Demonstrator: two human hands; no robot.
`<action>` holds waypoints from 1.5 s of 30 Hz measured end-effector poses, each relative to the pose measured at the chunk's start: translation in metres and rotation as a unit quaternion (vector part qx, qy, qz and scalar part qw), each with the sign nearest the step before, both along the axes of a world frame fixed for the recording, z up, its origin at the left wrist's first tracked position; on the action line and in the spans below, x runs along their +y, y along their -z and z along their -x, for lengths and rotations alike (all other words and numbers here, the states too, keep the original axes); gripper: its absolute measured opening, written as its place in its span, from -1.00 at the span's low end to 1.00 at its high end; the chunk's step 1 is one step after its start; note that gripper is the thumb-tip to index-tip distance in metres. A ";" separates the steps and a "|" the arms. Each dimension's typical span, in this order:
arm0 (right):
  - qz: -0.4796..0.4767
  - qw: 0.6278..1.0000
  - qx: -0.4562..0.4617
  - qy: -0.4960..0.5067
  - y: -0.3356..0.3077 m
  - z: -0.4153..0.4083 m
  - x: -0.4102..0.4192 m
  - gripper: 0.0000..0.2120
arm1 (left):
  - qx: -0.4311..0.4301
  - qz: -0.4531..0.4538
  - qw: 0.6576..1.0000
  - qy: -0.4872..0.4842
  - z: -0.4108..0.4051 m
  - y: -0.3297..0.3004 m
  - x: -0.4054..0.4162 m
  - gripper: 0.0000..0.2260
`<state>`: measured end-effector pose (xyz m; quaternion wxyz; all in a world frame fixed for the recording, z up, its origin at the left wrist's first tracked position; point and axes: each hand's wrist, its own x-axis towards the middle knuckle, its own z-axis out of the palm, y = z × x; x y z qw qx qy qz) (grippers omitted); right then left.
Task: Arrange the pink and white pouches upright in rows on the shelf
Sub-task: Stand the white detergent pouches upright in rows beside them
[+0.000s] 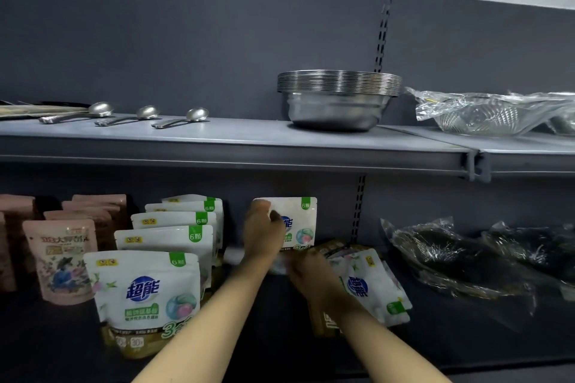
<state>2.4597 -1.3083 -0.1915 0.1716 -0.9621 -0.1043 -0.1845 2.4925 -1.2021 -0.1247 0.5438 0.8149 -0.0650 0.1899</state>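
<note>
The left hand (263, 228) pinches a white detergent pouch (295, 222) upright, long axis vertical. The right hand (306, 274), blurred, grip indeterminate, lies nearer the flat-lying pouches (373, 286) just right.

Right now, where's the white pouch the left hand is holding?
Head view, lower shelf, centre: the left hand holds the white pouch upright, right of the white pouch row, behind the lying pouches.
</note>
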 end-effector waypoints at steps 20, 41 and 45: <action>-0.746 0.663 0.028 -0.048 -0.009 0.026 -0.067 -0.57 | 0.094 0.062 0.975 0.190 -0.001 0.023 -0.002 -0.12; -0.466 0.872 0.106 0.111 0.001 -0.030 -0.029 -0.70 | 0.132 -0.163 0.977 -0.025 -0.025 0.072 0.022 -0.74; -0.476 0.867 0.132 0.074 0.000 -0.033 -0.015 -0.87 | 0.164 -0.129 0.976 -0.068 -0.039 0.082 0.027 -0.72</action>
